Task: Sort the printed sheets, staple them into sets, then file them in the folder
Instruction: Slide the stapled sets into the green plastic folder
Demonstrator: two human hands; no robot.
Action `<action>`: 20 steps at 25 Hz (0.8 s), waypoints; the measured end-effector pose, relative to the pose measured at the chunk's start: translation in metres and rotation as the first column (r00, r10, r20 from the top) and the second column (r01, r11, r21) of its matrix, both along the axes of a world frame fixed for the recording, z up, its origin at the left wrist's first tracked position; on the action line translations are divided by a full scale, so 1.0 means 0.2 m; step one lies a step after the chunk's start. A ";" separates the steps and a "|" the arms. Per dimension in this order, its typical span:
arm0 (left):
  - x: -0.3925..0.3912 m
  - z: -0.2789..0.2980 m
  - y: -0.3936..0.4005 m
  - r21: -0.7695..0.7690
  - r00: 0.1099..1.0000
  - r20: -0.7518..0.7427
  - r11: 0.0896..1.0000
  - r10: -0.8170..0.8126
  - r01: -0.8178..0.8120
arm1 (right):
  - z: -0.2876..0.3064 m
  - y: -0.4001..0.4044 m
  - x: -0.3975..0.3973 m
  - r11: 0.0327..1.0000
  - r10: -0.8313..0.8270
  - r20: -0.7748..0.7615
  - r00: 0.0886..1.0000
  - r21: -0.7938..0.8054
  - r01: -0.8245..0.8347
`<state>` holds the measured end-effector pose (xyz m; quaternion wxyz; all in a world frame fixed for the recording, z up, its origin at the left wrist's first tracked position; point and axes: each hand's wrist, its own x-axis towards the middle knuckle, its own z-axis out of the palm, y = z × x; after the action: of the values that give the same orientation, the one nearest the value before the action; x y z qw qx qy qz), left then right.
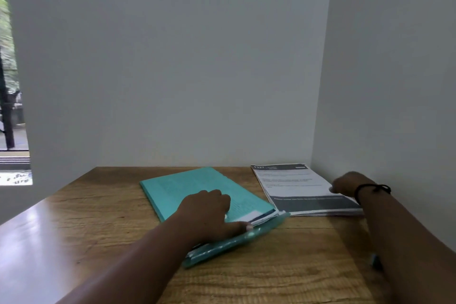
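A teal folder [187,187] lies on the wooden table [81,229], with white sheets poking out of its near right edge. My left hand [209,212] rests on the folder's near part, fingers curled over the cover and thumb stretched along its front edge. To the right, a stack of printed sheets [296,187] with a dark band lies in the corner by the wall. My right hand [345,184] sits at the stack's right edge with curled fingers on the paper; a black band circles its wrist.
White walls close off the table at the back and right. A small teal object [376,261] peeks out beside my right forearm near the table's right edge. A window [9,81] opens at the far left.
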<state>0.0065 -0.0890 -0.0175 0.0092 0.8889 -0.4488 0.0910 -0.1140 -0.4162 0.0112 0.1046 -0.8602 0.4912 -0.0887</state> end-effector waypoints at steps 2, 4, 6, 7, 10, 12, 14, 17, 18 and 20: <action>0.00 -0.02 -0.01 0.017 1.000 -0.018 1.000 0.011 -0.011 | -0.04 -0.02 -0.01 1.000 0.008 -0.055 0.998 0.016 -0.007; 0.00 -0.04 -0.01 0.045 1.000 -0.009 0.999 0.003 -0.002 | -0.05 -0.02 0.00 0.997 -0.016 -0.038 0.999 0.069 0.019; -0.01 -0.04 -0.02 0.056 1.000 -0.008 0.998 -0.015 0.016 | -0.07 0.00 0.00 0.994 -0.051 -0.002 0.999 0.100 0.051; -0.01 -0.05 -0.02 0.056 1.000 -0.010 0.998 -0.029 0.029 | -0.08 0.00 0.00 0.993 -0.058 0.022 0.998 0.104 0.055; -0.03 -0.05 -0.03 0.052 0.998 -0.031 0.997 -0.060 0.062 | -0.11 0.01 0.03 0.991 -0.052 0.119 0.992 0.133 0.036; -0.03 -0.05 -0.03 0.050 0.996 -0.061 0.997 -0.060 0.063 | -0.12 0.02 0.04 0.984 -0.042 0.103 0.994 0.174 0.023; -0.03 -0.05 -0.03 0.050 0.995 -0.083 0.997 -0.057 0.061 | -0.11 0.03 0.03 0.972 -0.050 0.094 0.994 0.231 0.027; -0.03 -0.05 -0.03 0.059 0.993 -0.101 0.996 -0.061 0.067 | -0.08 0.03 0.00 0.962 -0.059 0.147 0.987 0.271 0.017; -0.03 -0.05 -0.03 0.062 0.993 -0.104 0.996 -0.061 0.068 | -0.07 0.03 -0.02 0.962 -0.070 0.177 0.982 0.274 0.019; -0.03 -0.05 -0.03 0.068 0.992 -0.114 0.996 -0.057 0.065 | -0.05 0.02 -0.03 0.967 -0.058 0.223 0.973 0.256 -0.001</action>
<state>0.0014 -0.0959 -0.0282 0.0052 0.8783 -0.4775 0.0248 -0.1210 -0.4126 0.0007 0.2686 -0.8164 0.4957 -0.1251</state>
